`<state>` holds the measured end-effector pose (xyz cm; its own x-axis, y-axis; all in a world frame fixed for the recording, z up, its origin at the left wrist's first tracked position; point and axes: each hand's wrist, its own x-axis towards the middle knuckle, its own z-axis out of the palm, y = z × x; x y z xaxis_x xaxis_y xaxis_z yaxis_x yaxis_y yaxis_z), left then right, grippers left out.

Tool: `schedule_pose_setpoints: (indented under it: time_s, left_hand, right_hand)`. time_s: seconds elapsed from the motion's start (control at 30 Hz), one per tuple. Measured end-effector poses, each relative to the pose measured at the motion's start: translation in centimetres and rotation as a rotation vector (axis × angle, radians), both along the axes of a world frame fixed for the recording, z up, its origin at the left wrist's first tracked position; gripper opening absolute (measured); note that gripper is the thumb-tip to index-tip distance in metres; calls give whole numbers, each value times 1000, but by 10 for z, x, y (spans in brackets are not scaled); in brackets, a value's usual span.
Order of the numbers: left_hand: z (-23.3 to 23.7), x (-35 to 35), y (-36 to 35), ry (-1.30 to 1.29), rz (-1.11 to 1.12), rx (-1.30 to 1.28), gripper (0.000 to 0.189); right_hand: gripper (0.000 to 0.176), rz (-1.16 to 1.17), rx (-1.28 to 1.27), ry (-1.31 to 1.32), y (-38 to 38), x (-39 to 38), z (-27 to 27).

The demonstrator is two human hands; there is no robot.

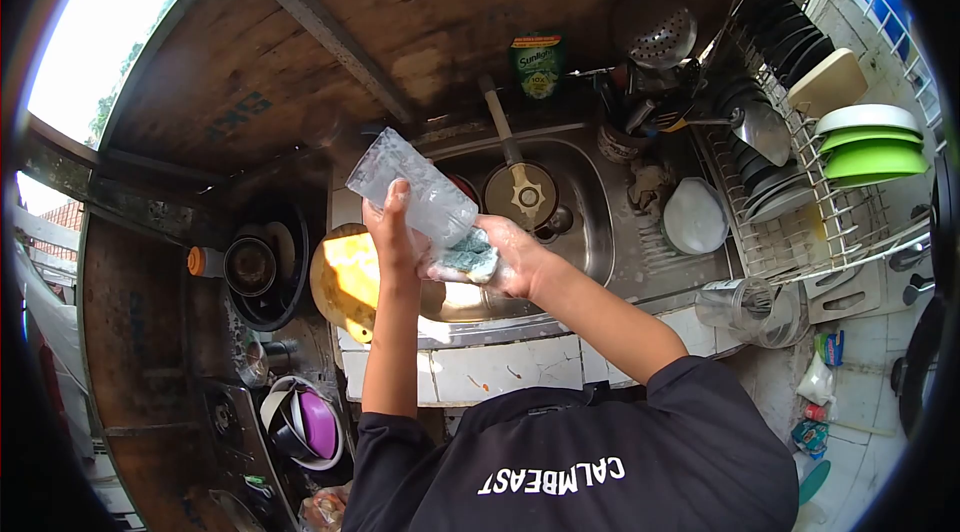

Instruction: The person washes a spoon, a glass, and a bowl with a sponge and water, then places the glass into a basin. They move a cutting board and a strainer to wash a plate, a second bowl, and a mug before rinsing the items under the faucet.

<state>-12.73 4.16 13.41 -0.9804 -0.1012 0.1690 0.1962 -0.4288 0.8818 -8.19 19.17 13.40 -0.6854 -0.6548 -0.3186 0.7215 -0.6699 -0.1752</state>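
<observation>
My left hand (392, 232) grips a clear drinking glass (412, 184), tilted over the steel sink (590, 232). At the mouth of the glass my right hand (512, 257) presses a soapy green sponge (468, 254). Foam covers the glass and my fingers. Below my hands, at the sink's left end, lies a round yellow plate (345, 277). A frying pan (520, 192) with a long handle rests in the sink behind the glass.
A wire dish rack (800, 182) on the right holds dark plates, green and white bowls and a ladle. A white bowl (695, 217) lies upside down on the drainboard, clear glasses (745, 307) nearby. Green soap pouch (538, 64) hangs behind. Pots (255, 267) stand left.
</observation>
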Motion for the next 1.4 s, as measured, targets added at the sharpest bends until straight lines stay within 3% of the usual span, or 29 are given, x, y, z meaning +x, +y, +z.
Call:
schedule_pose_setpoints:
  time_s: [0.03,0.07,0.17,0.2,0.33,0.43,0.63,0.73,0.9,0.97,1.07,1.17,1.23,1.27,1.33,1.4]
  left_hand:
    - [12,5,-1,14,-100,26,59]
    - [13,7,1,53,-88,2,62]
    - [14,19,9,88,-90,-12,73]
    - [22,29,18,63,-29,-37,77]
    - [11,39,24,117,-2,-124,79]
    - [19,42,27,13,82,-215,81]
    - [10,62,37,226,-47,-374,90]
    - [9,64,37,280,-10,-514,92]
    - [-6,48,31,247,57,-448,89]
    - [-4,40,23,150,40,-419,87]
    - [-27,44,26,125,-25,-445,84]
    - [-45,48,24,171,-9,-565,78]
    - [-79,46,13,-18,-107,-553,71]
    - [-96,51,12,-121,-175,-493,71]
    - [-121,65,17,-233,-220,-781,73]
    - [-158,69,28,-288,-253,-843,70]
  right_hand:
    - [34,50,15,34,1,-1,2]
    - [35,139,-291,166,2,-12,-34]
    - [37,78,-341,295,1,-28,-73]
    - [39,-98,149,15,-2,-15,-21]
    - [38,-236,167,-184,-6,-13,-13]
    - [37,-301,120,-68,-9,-7,-26]
    - [33,-245,20,-34,5,-18,-39]
    - [32,-254,-45,10,5,-19,-53]
    - [30,-189,128,4,18,1,-49]
    - [36,-231,229,-78,21,14,-24]
    - [39,-177,174,-154,49,23,-41]
    - [43,-282,92,-107,101,37,-64]
    - [44,-442,91,-48,150,41,-74]
    - [41,-612,325,-33,169,45,-72]
    - [31,-790,649,136,228,48,-108]
    - [31,-952,1409,178,264,49,-116]
